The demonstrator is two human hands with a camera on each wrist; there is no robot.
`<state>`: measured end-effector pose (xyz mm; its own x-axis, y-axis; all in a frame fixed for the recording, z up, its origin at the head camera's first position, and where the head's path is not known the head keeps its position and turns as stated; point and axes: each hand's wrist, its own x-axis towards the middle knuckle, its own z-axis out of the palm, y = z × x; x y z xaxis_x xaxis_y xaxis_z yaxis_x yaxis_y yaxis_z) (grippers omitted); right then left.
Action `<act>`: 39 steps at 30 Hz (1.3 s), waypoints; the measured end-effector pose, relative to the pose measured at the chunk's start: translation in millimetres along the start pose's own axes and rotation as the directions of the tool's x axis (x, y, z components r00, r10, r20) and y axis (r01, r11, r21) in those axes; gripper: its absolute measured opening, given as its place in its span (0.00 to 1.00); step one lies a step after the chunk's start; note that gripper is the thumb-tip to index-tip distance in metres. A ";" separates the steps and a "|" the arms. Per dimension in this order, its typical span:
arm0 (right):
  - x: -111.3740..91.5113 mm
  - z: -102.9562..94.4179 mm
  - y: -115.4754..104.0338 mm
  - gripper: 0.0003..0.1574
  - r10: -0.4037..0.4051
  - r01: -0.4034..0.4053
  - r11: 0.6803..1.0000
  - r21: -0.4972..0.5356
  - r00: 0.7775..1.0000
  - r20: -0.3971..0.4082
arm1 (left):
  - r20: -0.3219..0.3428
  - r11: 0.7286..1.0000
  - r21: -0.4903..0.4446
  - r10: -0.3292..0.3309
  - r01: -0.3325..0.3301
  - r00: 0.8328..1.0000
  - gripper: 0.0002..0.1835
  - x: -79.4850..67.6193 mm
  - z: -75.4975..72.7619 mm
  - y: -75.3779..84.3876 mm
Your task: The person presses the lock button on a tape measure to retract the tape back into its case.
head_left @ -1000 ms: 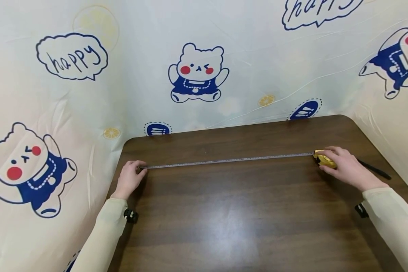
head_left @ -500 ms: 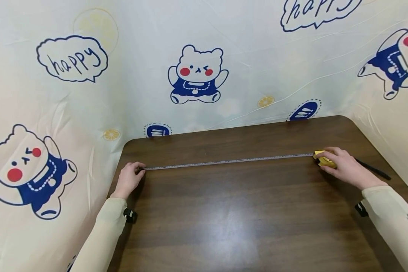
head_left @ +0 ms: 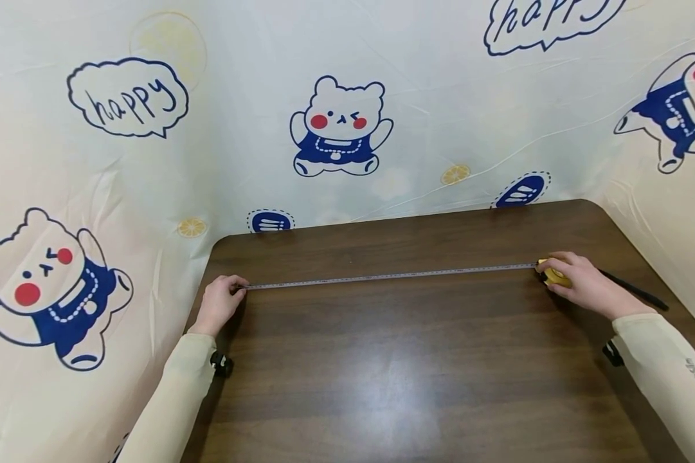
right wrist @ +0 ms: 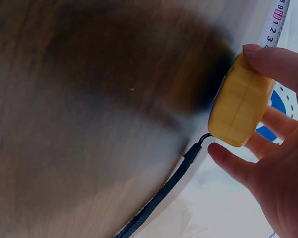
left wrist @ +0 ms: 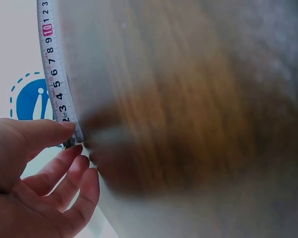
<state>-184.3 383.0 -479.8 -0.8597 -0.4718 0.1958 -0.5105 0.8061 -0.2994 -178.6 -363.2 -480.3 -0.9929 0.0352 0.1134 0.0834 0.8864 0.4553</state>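
A yellow tape measure [head_left: 555,275] is at the right of the table, gripped by my right hand [head_left: 581,283]. Its white blade [head_left: 390,276] stretches almost straight across to my left hand [head_left: 216,303], which pinches the metal end between thumb and fingers. In the left wrist view, the blade [left wrist: 52,74] shows black numbers and a red 10, its tip partly covered by the thumb. From the right wrist view, the thumb lies on the upper end of the yellow case [right wrist: 241,101], with other fingers behind it. A black wrist strap [right wrist: 161,193] hangs from the case.
The brown wooden table [head_left: 393,360] has rounded far corners. A pale cloth [head_left: 428,96] printed with bears, lemon slices and "happy" bubbles stands along its back and sides. Small black devices sit on both wrists, below the sleeves.
Both hands keep hold of the tape measure in nearly the same places, with the blade still extended. The head view has shifted slightly.
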 end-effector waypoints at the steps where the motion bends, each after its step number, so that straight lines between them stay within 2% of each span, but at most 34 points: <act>1: 0.0 0.3 0.8 0.25 -0.009 0.009 1.000 0.007 1.000 -0.003 | 0.001 1.000 0.001 0.004 -0.004 1.000 0.08 0.6 -0.4 -0.1; 11: 1.6 -1.8 4.1 0.27 -0.091 0.091 0.996 0.019 0.996 -0.024 | 0.017 1.000 0.004 0.022 -0.022 1.000 0.06 0.7 -4.4 -2.6; 22: -6.1 -2.3 4.8 0.24 -0.113 0.113 0.994 -0.014 0.993 -0.044 | 0.048 0.999 0.040 0.015 -0.017 0.999 0.05 0.4 -9.6 -0.8; 27: -8.5 -5.1 3.9 0.23 -0.102 0.100 0.994 -0.032 0.993 -0.059 | 0.031 0.999 0.029 0.030 -0.031 0.999 0.05 -0.5 -13.6 0.7; 34: -9.0 -8.1 6.8 0.28 -0.208 0.199 0.977 -0.081 0.968 -0.143 | -0.022 0.996 0.014 0.087 -0.087 0.996 0.04 -2.6 -17.0 -0.7; 39: -12.3 -10.2 6.1 0.28 -0.198 0.188 0.979 -0.081 0.969 -0.145 | -0.034 0.996 0.005 0.086 -0.085 0.996 0.04 -4.7 -18.6 -0.9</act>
<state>-176.7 397.4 -474.6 -0.7300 -0.5650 0.3845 -0.6596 0.7297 -0.1802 -172.4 -372.7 -464.9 -0.9787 0.0953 0.1818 0.1675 0.8826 0.4392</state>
